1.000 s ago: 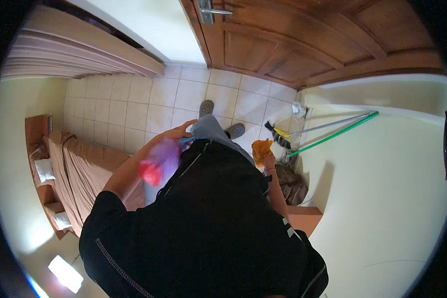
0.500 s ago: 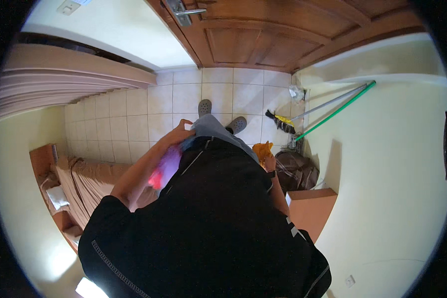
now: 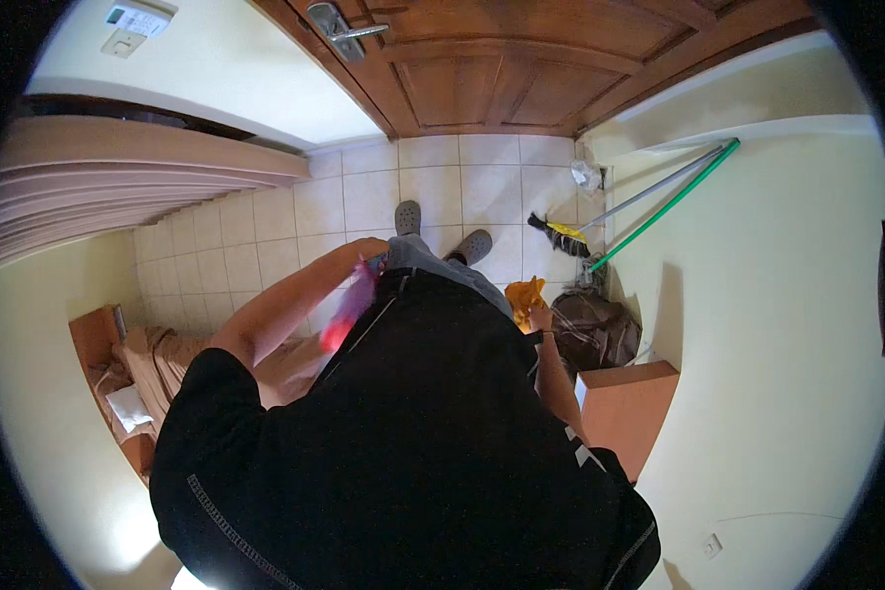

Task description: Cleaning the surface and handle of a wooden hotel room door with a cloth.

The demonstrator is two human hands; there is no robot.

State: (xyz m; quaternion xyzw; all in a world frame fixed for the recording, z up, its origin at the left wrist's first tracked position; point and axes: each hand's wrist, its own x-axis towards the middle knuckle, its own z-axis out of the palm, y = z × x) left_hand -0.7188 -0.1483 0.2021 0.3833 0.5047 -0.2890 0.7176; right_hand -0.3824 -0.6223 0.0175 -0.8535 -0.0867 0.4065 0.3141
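My left hand (image 3: 369, 250) is at the left front of my grey trousers (image 3: 418, 254), its fingers mostly hidden. From beneath it hangs a fluffy purple, pink and red duster (image 3: 349, 310), slightly blurred, which the hand seems to grip; its handle is out of sight. On the other side, my right hand (image 3: 541, 320) is closed on a crumpled orange cloth (image 3: 525, 297), held low beside my right thigh. My black shirt hides much of my body below.
A brown wooden door (image 3: 521, 88) stands ahead. To the right are a broom (image 3: 565, 239), a green pole (image 3: 669, 206), a dark brown bag (image 3: 595, 329) and a wooden cabinet (image 3: 627, 413). On the left are a curtain (image 3: 157, 172) and a bed (image 3: 157, 354).
The duster has swung up and to the right, closer to my body. My left hand has turned so its fingers show less. My right hand keeps the orange cloth.
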